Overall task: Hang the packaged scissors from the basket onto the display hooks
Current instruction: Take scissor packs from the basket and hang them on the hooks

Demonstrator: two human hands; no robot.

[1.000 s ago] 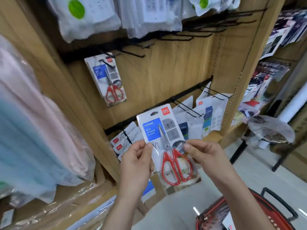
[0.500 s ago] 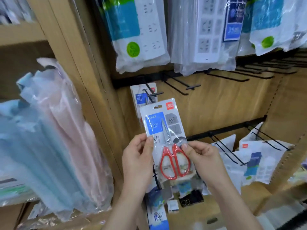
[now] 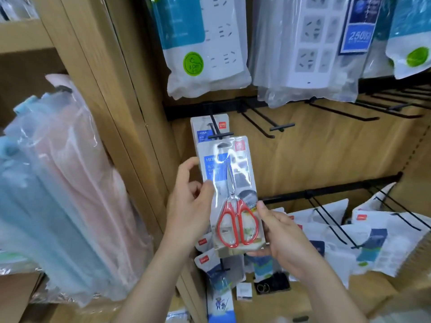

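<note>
Packaged scissors [image 3: 229, 194] have been lifted to the hook [image 3: 218, 131] — threading is judged imminent — pinched at the edges by left hand [image 3: 189, 206] and right hand [image 3: 279, 234].

Red-handled scissors [image 3: 236, 220] on a blue-and-white card, black hooks [image 3: 268, 123], pale wood-grain panel [image 3: 326, 155].
</note>
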